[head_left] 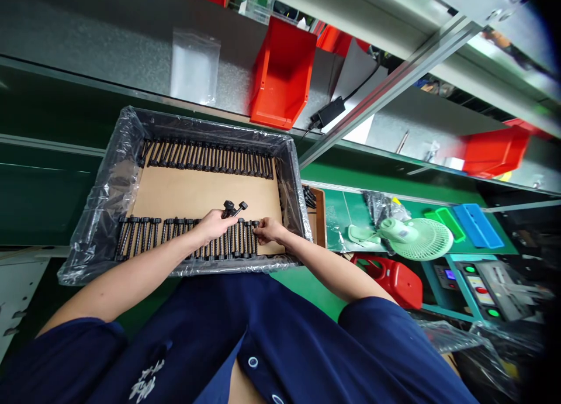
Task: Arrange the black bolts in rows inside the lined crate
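Observation:
A plastic-lined box (pixel 109 187) with a cardboard sheet (pixel 197 190) inside sits in front of me. One row of black bolts (pixel 205 157) lies along its far side, another row (pixel 175 234) along the near side. My left hand (pixel 214 224) is closed round a few black bolts (pixel 234 208) whose heads stick out above the near row. At the right end of that near row, my right hand (pixel 268 230) pinches a bolt lying there.
Red bins (pixel 283 73) (pixel 495 149) stand on the shelf behind the box. To the right are a small green fan (pixel 416 237), a red object (pixel 394 278), blue and green trays (pixel 477 224) and a control panel (pixel 477 287). A second box of bolts (pixel 313 199) adjoins the right side.

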